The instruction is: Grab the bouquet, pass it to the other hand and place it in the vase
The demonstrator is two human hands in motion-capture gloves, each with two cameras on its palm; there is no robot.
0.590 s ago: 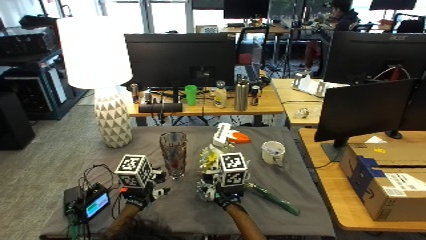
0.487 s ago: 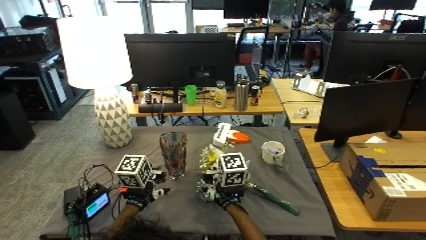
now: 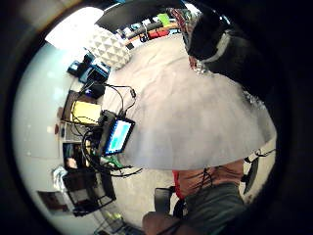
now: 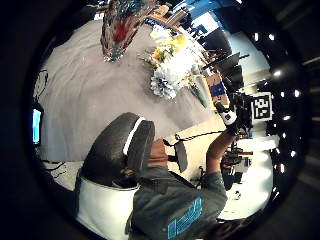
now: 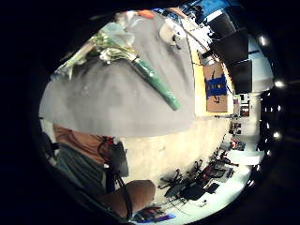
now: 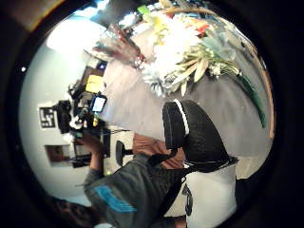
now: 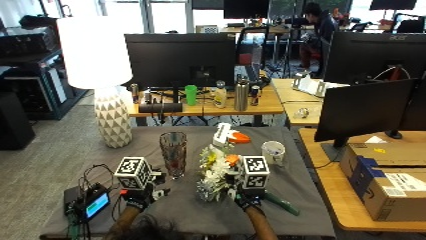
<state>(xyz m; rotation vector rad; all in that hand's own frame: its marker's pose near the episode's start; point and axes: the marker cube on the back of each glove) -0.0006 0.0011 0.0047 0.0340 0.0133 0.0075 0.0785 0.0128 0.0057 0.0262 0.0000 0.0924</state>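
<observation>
We've got the bouquet [image 7: 219, 170] lying on the grey surface [image 7: 186, 212], blooms toward the left next to the upright glass vase [image 7: 173, 154] and its green-wrapped stem end [image 7: 283, 205] pointing off to the near right. Our right hand [image 7: 247, 199] is hovering right over the stems and our left hand [image 7: 138, 197] is over bare cloth on the near left, just left of the vase, but we honestly can't tell how the fingers of either are set. There's also a white mug [image 7: 273, 151] to the right of the flowers and a little screen gadget [image 7: 90, 204] at the near-left edge.
</observation>
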